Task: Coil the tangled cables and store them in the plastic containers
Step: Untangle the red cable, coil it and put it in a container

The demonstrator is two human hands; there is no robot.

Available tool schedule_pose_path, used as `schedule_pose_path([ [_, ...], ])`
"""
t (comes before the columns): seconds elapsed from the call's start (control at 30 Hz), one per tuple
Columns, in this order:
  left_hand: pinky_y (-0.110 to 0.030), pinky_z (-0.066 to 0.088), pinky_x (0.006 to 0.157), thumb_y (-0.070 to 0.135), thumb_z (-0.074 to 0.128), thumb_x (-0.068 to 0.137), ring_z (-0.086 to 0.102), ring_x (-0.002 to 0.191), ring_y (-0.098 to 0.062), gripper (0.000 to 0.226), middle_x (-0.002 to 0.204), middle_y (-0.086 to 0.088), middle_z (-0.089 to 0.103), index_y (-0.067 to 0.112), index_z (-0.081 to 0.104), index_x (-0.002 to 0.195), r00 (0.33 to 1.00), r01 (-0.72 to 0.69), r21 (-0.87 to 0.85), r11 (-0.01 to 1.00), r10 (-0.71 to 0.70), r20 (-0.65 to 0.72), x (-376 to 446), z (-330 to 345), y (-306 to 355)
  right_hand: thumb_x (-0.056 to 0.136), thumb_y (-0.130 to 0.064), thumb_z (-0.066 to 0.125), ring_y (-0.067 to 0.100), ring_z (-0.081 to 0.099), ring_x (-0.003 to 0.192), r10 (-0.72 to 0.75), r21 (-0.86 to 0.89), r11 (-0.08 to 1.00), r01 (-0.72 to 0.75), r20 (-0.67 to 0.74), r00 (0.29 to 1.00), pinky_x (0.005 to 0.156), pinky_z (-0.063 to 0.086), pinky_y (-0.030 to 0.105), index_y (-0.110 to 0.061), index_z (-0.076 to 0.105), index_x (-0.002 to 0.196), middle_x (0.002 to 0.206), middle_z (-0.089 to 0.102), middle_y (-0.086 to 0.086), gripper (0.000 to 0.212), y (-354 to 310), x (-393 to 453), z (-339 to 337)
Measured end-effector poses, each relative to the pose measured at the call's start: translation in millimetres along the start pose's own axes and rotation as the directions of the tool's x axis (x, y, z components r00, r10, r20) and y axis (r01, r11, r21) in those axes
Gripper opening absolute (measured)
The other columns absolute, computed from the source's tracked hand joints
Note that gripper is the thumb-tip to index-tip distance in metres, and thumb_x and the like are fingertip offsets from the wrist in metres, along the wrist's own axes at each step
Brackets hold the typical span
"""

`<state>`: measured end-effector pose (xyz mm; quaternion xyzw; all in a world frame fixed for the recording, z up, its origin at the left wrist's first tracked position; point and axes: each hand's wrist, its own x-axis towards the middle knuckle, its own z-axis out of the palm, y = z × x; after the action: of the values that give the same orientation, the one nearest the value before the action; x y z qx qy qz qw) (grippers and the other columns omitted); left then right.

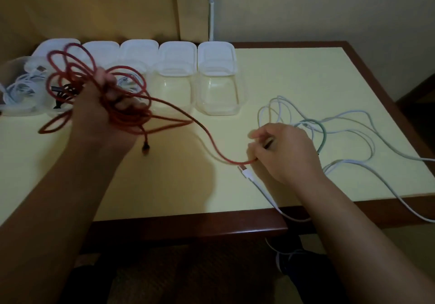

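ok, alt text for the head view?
A person's left hand grips a loose bundle of red cable while the right hand pinches its trailing end above a pale yellow table. Clear plastic containers line the back; white cables sprawl at right.

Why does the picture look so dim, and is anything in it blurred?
Head view: dim, yellowish light; the left hand and red cable loops are smeared by motion; the right hand is sharper; soft shadows lie on the table; edges bow from the wide lens.
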<state>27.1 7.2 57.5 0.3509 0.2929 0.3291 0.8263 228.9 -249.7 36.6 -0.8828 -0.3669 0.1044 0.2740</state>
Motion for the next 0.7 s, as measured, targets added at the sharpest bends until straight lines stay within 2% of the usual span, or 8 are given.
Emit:
schedule_pose_path([
  [0.17,-0.024,0.041,0.057,0.037,0.057,0.097,0.037,0.054,-0.005,0.024,0.061,0.01,0.041,0.026,0.055,0.077,0.998,-0.036,0.025,0.999,0.037,-0.055,-27,22,-14,0.092,-0.046,0.063,0.009,0.065,0.092,-0.074,-0.016,0.997,0.074,0.0,0.997,0.07,0.047,0.029,-0.04,0.074,0.108,0.101,0.072,-0.018,0.02,-16,-8,-7],
  [0.3,-0.024,0.04,0.057,0.03,0.064,0.099,0.041,0.052,-0.006,0.021,0.06,0.008,0.046,0.019,0.064,0.081,0.985,-0.042,0.305,0.951,0.09,-0.145,-43,49,-34,0.096,-0.048,0.06,0.008,0.065,0.083,-0.071,-0.097,0.992,0.085,0.144,0.987,0.06,0.039,0.021,-0.043,0.071,0.115,0.076,0.062,-0.017,0.023,-33,-14,-18],
  [0.4,-0.02,0.037,0.051,0.03,0.069,0.096,0.046,0.055,-0.009,0.028,0.06,0.005,0.052,0.023,0.067,0.07,0.981,-0.117,0.545,0.83,0.181,-0.065,-51,50,-40,0.096,-0.034,0.058,0.002,0.06,0.073,-0.1,-0.14,0.98,0.145,0.288,0.952,0.058,0.039,0.021,-0.046,0.07,0.12,0.079,0.058,-0.02,0.029,-43,-21,-30],
  [0.47,-0.017,0.039,0.05,0.027,0.071,0.095,0.048,0.055,-0.009,0.029,0.059,0.005,0.054,0.023,0.066,0.066,0.978,-0.175,0.621,0.764,0.205,0.023,-58,49,-41,0.095,-0.032,0.061,0.01,0.066,0.089,-0.143,-0.125,0.971,0.204,0.376,0.915,0.068,0.045,0.023,-0.04,0.072,0.115,0.095,0.062,-0.024,0.024,-50,-27,-34],
  [0.53,-0.02,0.044,0.058,0.023,0.071,0.095,0.054,0.061,-0.008,0.021,0.06,0.01,0.059,0.024,0.07,0.074,0.978,-0.196,0.687,0.699,0.19,0.086,-61,44,-41,0.086,-0.048,0.075,0.01,0.068,0.095,-0.143,-0.077,0.977,0.199,0.456,0.878,0.072,0.048,0.022,-0.037,0.073,0.101,0.092,0.062,-0.024,0.019,-53,-34,-34],
  [0.6,-0.025,0.049,0.068,0.02,0.073,0.092,0.062,0.07,-0.005,0.007,0.067,0.014,0.068,0.024,0.075,0.086,0.98,-0.194,0.723,0.663,0.169,0.108,-64,39,-40,0.069,-0.06,0.088,0.003,0.067,0.084,-0.13,-0.1,0.97,0.22,0.55,0.825,0.073,0.054,0.025,-0.035,0.069,0.091,0.086,0.067,-0.018,0.038,-54,-40,-31],
  [0.63,-0.027,0.051,0.072,0.023,0.076,0.09,0.066,0.074,-0.004,0.002,0.073,0.013,0.071,0.024,0.076,0.09,0.979,-0.198,0.761,0.618,0.166,0.12,-66,37,-40,0.064,-0.058,0.092,0.001,0.066,0.081,-0.133,-0.122,0.961,0.247,0.581,0.803,0.073,0.055,0.027,-0.035,0.069,0.09,0.085,0.069,-0.016,0.041,-52,-40,-27],
  [0.7,-0.024,0.053,0.075,0.038,0.083,0.083,0.068,0.08,-0.003,0.021,0.084,0.01,0.073,0.025,0.072,0.096,0.971,-0.232,0.875,0.426,0.15,0.184,-71,31,-39,0.067,-0.046,0.095,-0.001,0.065,0.078,-0.146,-0.109,0.958,0.265,0.611,0.778,0.069,0.051,0.021,-0.033,0.072,0.087,0.083,0.071,-0.015,0.032,-49,-40,-21],
])
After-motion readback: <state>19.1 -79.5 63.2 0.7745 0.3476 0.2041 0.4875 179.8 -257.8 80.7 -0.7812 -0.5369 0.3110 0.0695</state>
